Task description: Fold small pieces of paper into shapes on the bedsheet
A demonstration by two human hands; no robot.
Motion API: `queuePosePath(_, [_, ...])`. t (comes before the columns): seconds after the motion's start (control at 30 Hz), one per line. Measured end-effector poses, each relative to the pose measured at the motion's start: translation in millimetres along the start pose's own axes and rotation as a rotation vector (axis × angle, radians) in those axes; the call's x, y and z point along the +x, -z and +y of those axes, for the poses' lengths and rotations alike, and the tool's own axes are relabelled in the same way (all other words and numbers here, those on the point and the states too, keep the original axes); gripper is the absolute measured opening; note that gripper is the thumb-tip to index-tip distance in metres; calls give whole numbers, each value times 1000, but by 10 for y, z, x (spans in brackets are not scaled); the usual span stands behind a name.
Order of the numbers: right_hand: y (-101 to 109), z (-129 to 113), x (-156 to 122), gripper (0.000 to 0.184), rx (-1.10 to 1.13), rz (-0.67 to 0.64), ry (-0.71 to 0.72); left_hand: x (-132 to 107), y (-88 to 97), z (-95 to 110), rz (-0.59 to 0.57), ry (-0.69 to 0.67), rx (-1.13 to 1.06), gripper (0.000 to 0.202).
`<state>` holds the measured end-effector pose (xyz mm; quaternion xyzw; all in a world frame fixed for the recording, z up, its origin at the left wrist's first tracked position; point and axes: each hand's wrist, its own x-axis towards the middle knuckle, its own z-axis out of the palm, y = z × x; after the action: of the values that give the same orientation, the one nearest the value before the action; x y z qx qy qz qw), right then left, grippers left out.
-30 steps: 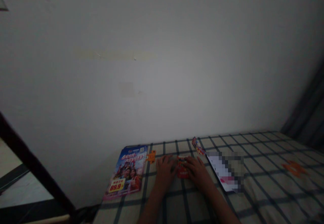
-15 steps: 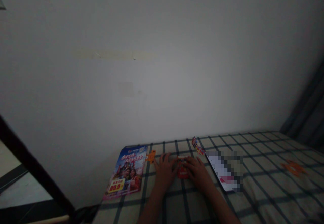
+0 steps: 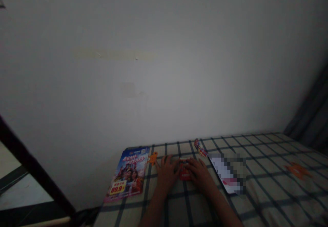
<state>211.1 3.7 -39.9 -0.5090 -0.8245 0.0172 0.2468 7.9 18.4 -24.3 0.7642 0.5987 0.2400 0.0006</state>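
Both my hands rest on a plaid bed sheet (image 3: 256,186) near the wall. My left hand (image 3: 166,172) and my right hand (image 3: 200,174) press from either side on a small red paper piece (image 3: 183,172) lying flat between them. Their fingers curl over its edges and pinch it. The light is dim and the fingers are small in view, so how much of the paper they cover is unclear.
A colourful flyer (image 3: 129,174) lies to the left by the wall, with a small orange paper shape (image 3: 153,158) beside it. A strip of printed paper (image 3: 200,149) and a white sheet (image 3: 225,174) lie to the right. Another orange shape (image 3: 297,170) sits far right. A dark bed rail (image 3: 33,172) crosses lower left.
The hands stay on the red paper; the fingers shift slightly and the paper looks a little smaller between them. The view barely moves.
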Motion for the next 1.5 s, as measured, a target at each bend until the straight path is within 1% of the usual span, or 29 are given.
queuePosePath(0.3, [12, -18, 5, 40, -15, -6, -8, -18, -47, -41, 36, -18, 16, 37])
queuePosePath(0.6, [23, -13, 0, 41, -13, -11, 1, -17, -8, -9, 24, -2, 1, 36])
queuePosePath(0.77, [21, -23, 0, 42, -13, -16, -20, -19, -2, -9, 19, 0, -9, 38])
queuePosePath(0.93, [35, -42, 6, 39, -2, -32, -41, -15, 7, -15, 5, 1, -9, 38])
queuePosePath(1.1, [25, -36, 7, 37, -3, -10, -41, -8, 3, -25, -10, 8, -7, 37])
queuePosePath(1.33, [4, -3, 3, 39, -7, 2, -17, -12, -26, -42, -11, 4, 12, 37])
queuePosePath(1.5, [-28, 21, -4, 39, -8, 17, -12, -13, -8, -32, -13, 14, 35, 36])
